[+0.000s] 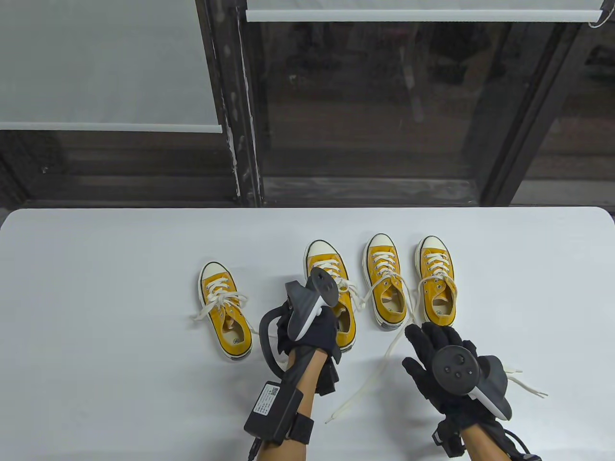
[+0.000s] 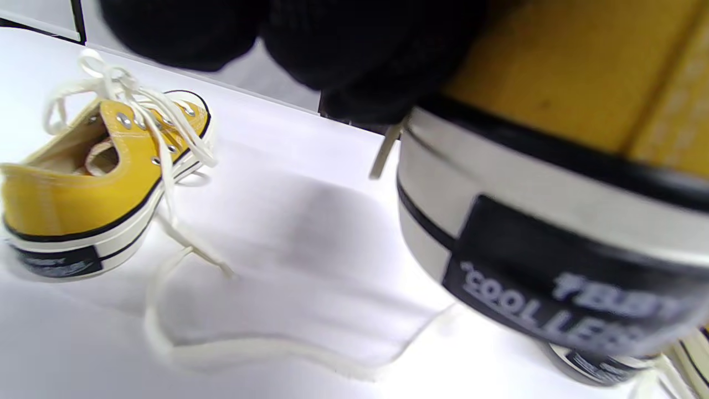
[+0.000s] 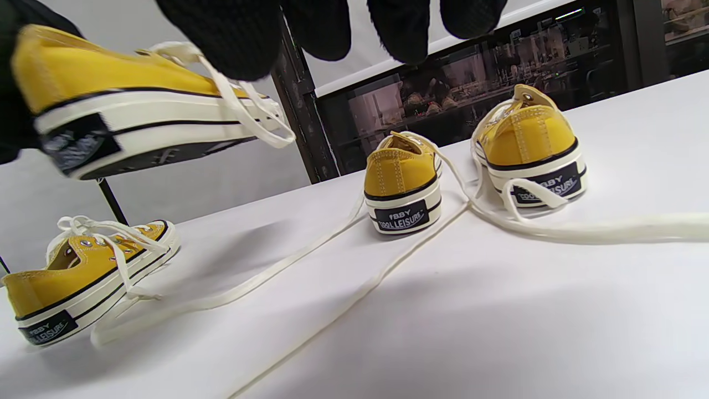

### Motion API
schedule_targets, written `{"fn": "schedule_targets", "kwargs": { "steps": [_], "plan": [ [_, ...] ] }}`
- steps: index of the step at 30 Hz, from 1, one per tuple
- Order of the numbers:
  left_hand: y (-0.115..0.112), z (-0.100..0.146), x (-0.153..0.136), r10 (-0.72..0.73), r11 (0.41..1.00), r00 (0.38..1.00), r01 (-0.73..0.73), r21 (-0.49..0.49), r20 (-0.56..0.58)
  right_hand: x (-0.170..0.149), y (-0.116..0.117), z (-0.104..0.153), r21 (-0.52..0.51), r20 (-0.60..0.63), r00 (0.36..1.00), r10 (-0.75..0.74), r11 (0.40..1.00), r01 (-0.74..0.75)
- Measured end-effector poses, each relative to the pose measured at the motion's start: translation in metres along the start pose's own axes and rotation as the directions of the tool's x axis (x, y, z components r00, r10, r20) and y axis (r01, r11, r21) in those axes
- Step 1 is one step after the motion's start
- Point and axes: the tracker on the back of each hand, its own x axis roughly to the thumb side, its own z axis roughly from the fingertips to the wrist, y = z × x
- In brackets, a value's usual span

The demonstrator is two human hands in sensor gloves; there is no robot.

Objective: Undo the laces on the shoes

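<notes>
Four yellow canvas low-tops w/ cream rubber toe caps sit toes-away on the white tabletop. Table view: left hand is on the heel of shoe 2, fingers hidden under the tracker. Right wrist view adds what that hides: shoe 2 is lifted off the tabletop, sole showing, lace loop hanging. Left wrist view confirms fingers gripping its heel, black heel patch blurred close up. Right hand hovers near the front edge, fingers spread, holding nothing. Shoe 1, far left, has loops still showing. Shoe 3 and shoe 4 have long flat cream laces trailing loose toward the front edge. Heel patches readable only in the right wrist view: "COOL LEISURE".
</notes>
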Motion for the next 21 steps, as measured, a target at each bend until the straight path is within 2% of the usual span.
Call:
{"fn": "schedule_targets", "kwargs": {
  "steps": [4, 10, 21],
  "plan": [
    [-0.006, 0.023, -0.011, 0.007, 1.0, 0.999, -0.006, -0.021, 0.031, 0.0, 0.001, 0.0, 0.005, 0.0, 1.0, 0.001, 1.0, -0.001],
    [-0.028, 0.039, -0.024, -0.005, 0.994, 0.998, 0.011, -0.109, 0.056, -0.004, 0.001, -0.002, 0.019, -0.033, 0.999, -0.01, 1.0, 0.01],
    [-0.089, 0.023, -0.023, -0.135, 0.938, 0.988, 0.152, -0.31, 0.077, -0.008, 0.008, -0.005, 0.075, -0.064, 0.998, -0.015, 0.997, 0.019]
  ]
}}
